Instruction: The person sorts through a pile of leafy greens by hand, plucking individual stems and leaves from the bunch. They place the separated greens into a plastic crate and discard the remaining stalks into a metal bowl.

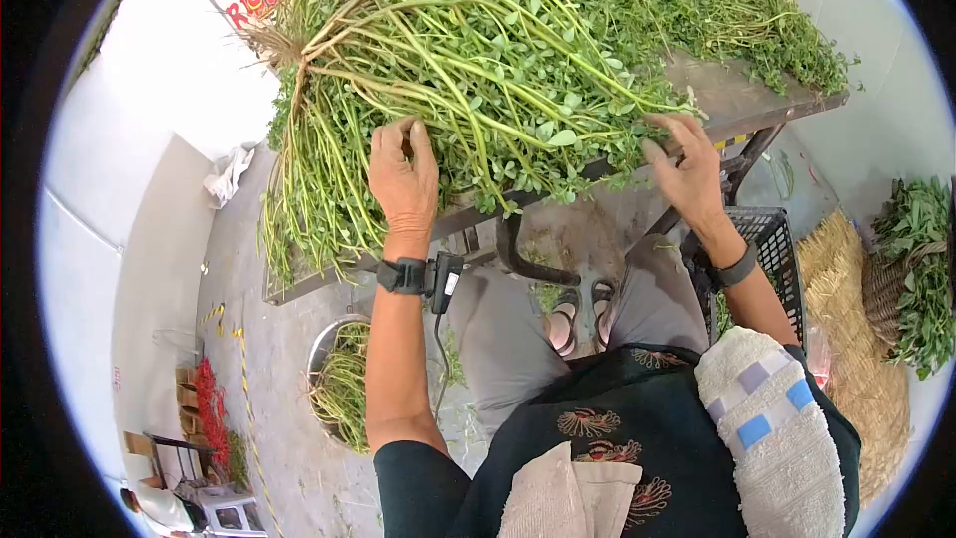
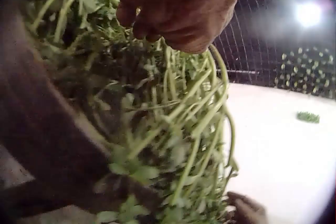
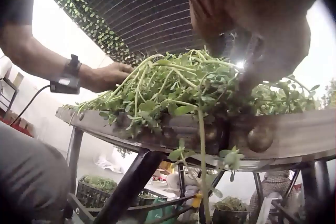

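A big heap of long-stemmed leafy greens [image 1: 478, 50] lies on a wooden table [image 1: 757, 105] in front of a seated person. My left hand [image 1: 403, 174] sits at the near edge of the heap, its fingers curled round a few pale green stems [image 2: 194, 124]; the left wrist view shows the fingers [image 2: 178, 8] bent over them. My right hand [image 1: 687, 169] lies further right with its fingers straight, touching the leafy tips at the table's front edge. From below, the right wrist view shows the right hand [image 3: 252, 19] over the greens [image 3: 178, 85] and the left hand [image 3: 107, 76] reaching into them.
A metal bowl [image 1: 344, 379] with trimmed greens stands on the floor below the left arm. A black crate [image 1: 772, 249], a straw bundle [image 1: 856, 339] and a basket of greens [image 1: 916, 269] lie to the right. My knees and sandalled feet sit under the table's frame [image 3: 131, 182].
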### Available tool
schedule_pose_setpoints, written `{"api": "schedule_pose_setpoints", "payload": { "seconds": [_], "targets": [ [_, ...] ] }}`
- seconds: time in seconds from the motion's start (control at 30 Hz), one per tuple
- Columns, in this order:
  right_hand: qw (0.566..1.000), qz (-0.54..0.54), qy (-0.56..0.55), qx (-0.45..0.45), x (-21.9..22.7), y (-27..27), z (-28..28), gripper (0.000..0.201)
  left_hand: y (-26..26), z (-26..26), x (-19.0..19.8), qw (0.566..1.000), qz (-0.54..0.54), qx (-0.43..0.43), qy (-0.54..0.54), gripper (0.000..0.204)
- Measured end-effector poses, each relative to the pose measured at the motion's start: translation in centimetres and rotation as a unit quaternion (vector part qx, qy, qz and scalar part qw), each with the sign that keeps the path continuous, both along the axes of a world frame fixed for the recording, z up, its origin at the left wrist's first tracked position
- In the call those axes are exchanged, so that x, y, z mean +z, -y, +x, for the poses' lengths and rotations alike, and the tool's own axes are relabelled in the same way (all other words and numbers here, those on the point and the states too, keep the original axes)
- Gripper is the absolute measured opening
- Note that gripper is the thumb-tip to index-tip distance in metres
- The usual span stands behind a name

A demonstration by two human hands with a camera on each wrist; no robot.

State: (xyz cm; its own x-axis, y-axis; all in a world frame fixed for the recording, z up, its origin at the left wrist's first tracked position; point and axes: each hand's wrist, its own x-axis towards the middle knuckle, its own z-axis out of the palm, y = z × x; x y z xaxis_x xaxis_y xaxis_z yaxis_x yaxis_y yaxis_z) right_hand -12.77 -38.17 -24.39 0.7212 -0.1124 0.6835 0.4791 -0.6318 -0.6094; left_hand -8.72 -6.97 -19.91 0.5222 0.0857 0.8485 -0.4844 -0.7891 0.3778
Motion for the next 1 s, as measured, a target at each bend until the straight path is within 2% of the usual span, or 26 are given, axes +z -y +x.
{"api": "schedule_pose_setpoints", "payload": {
  "seconds": [0.03,0.07,0.1,0.13,0.2,0.23,0.27,0.3,0.33,0.4,0.6,0.83,0.93,1.0],
  "targets": [
    [1.000,0.000,-0.004,0.003,0.0,0.1,0.1,0.029,0.1,0.0,-0.9,0.999,-0.023,0.016,-0.030,0.016],
    [0.999,0.047,0.001,-0.001,-0.1,0.3,0.3,0.029,-0.1,-0.1,-1.6,0.999,-0.022,0.019,-0.034,0.016],
    [0.996,0.092,0.007,-0.006,-0.2,0.5,0.5,0.029,-0.5,-0.3,-2.6,0.996,-0.009,0.052,-0.071,0.016],
    [0.996,0.093,0.004,0.000,-0.3,0.9,0.8,0.029,-1.0,-0.5,-3.5,0.990,0.004,0.087,-0.108,0.017],
    [0.982,-0.048,0.156,-0.098,-0.5,1.5,2.9,0.029,-1.9,-0.7,-5.3,0.983,0.070,0.131,-0.110,0.019],
    [0.980,-0.055,0.157,-0.110,-0.7,1.5,3.9,0.028,-2.0,-1.1,-6.3,0.976,0.102,0.154,-0.118,0.019],
    [0.979,-0.064,0.154,-0.115,-1.2,1.7,4.8,0.027,-2.3,-0.8,-7.1,0.979,0.145,0.143,-0.018,0.013],
    [0.985,-0.048,0.137,-0.093,-1.9,1.7,6.0,0.026,-2.5,-1.2,-7.0,0.962,0.218,0.145,-0.071,0.009],
    [0.989,-0.033,0.123,-0.076,-2.5,1.4,7.2,0.025,-2.3,-0.9,-6.9,0.959,0.224,0.169,-0.034,0.007],
    [0.989,-0.057,0.121,-0.061,-3.7,1.0,8.6,0.025,-1.7,-0.5,-6.9,0.959,0.175,0.220,-0.036,0.012],
    [0.982,-0.122,0.119,-0.075,-5.7,1.1,9.4,0.025,-1.5,-0.9,-7.0,0.971,0.128,0.194,-0.058,0.012],
    [0.980,-0.124,0.146,-0.058,-5.5,1.2,8.7,0.025,-1.3,-0.9,-6.9,0.973,0.123,0.188,-0.055,0.010],
    [0.984,-0.107,0.123,-0.070,-5.2,1.0,8.4,0.023,-1.4,-1.0,-7.1,0.973,0.126,0.187,-0.045,0.010],
    [0.995,0.083,0.052,-0.028,-5.0,1.7,8.6,0.023,-1.5,-0.6,-7.7,0.973,0.122,0.193,0.020,0.010]
  ]
}}
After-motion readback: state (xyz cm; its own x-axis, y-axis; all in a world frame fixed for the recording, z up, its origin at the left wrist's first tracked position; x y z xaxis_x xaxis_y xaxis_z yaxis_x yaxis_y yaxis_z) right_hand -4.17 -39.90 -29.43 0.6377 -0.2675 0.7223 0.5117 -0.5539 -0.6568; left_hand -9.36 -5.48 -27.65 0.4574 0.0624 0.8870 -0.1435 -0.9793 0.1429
